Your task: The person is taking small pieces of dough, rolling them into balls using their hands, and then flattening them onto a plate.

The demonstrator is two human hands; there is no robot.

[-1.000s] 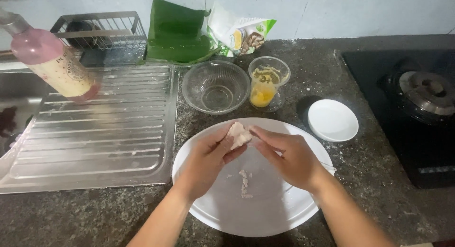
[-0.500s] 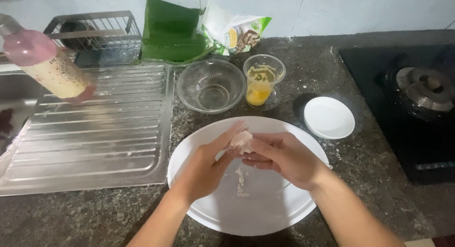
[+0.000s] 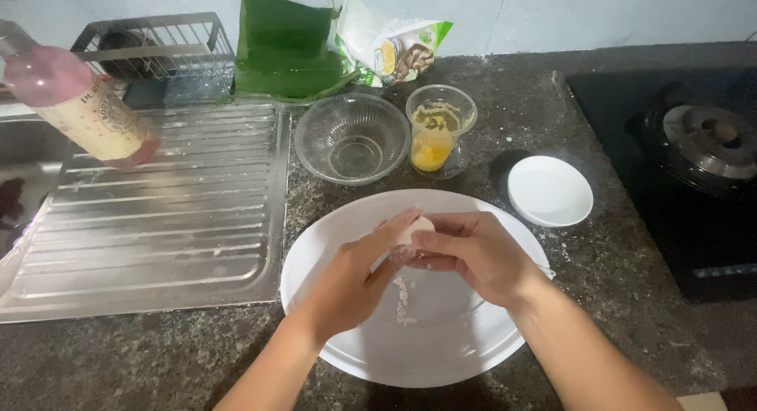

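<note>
My left hand (image 3: 352,278) and my right hand (image 3: 474,252) meet over a large white plate (image 3: 441,356) on the dark stone counter. Together they press a small pale lump of dough (image 3: 415,229), mostly hidden between the fingers. A few pale crumbs (image 3: 404,297) lie on the plate beneath the hands. Just beyond the plate stand an empty glass bowl (image 3: 352,138) and a clear cup holding yellow egg (image 3: 438,132).
A small white saucer (image 3: 550,191) sits right of the plate. A metal draining board (image 3: 150,209) with a pink bottle (image 3: 72,98) lies left. A wire rack (image 3: 154,47), folded green leaf (image 3: 285,50) and food packet (image 3: 392,42) line the wall. A stove burner (image 3: 703,145) is far right.
Both hands have closed further around the dough lump, which now shows less. The view has shifted slightly; the hands stay over the plate.
</note>
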